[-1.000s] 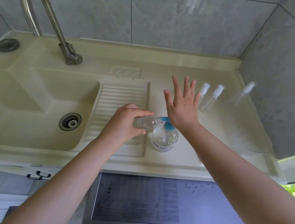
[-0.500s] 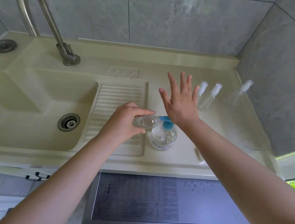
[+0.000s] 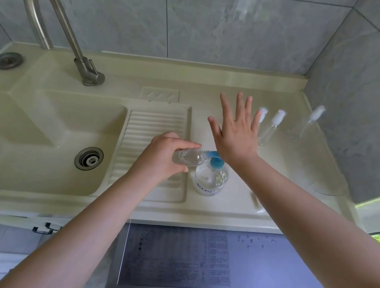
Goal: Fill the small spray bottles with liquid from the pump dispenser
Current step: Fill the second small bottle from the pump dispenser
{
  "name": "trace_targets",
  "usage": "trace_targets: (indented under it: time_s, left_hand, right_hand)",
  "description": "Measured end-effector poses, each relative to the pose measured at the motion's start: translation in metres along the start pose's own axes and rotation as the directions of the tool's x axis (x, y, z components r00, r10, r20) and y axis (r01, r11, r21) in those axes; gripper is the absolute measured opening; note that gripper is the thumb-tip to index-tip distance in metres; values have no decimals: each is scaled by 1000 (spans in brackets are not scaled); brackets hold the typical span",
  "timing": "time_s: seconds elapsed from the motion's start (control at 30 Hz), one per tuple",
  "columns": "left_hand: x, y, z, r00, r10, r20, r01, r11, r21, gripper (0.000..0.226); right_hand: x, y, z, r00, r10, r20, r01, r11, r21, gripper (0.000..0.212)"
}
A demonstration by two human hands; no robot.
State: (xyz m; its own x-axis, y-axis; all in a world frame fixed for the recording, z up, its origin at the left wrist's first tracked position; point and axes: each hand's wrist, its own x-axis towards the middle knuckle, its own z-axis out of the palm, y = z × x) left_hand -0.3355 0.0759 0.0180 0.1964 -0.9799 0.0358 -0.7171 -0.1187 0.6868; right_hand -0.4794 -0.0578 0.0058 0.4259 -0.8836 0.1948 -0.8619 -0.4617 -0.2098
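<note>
A clear pump dispenser [image 3: 209, 180] with a blue pump head [image 3: 215, 161] stands on the counter beside the ribbed drainboard. My left hand [image 3: 161, 156] grips a small clear uncapped bottle [image 3: 188, 157] on its side, its mouth held against the blue spout. The heel of my right hand [image 3: 235, 134] rests on the pump head, fingers straight and spread. Two small spray bottles [image 3: 269, 126] with white caps stand behind my right hand, and a third [image 3: 310, 125] stands farther right near the wall.
A cream sink basin [image 3: 42, 141] with a steel drain [image 3: 88, 158] lies to the left, a curved steel faucet [image 3: 56, 22] behind it. A clear plastic sheet or bag [image 3: 323, 168] lies at the counter's right end. A grey-lidded appliance [image 3: 218, 260] sits below the counter edge.
Both hands keep their places at the dispenser; the right hand stays on the pump head and the small bottle stays at the spout. Only the view shifts slightly.
</note>
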Motion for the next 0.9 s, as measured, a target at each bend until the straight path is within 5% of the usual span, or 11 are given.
trace_targets:
  time_s: [0.37,0.9]
  left_hand:
    - [1,2,1,1000,26,0,-26,1000,17,68]
    - [1,2,0,1000,10,8,-10,1000,24,68]
  right_hand:
    - [-2,0,-2,993,108,38,-111,990,87,63]
    - [-2,-3,-1,993,113,42,-111,993,-30,62]
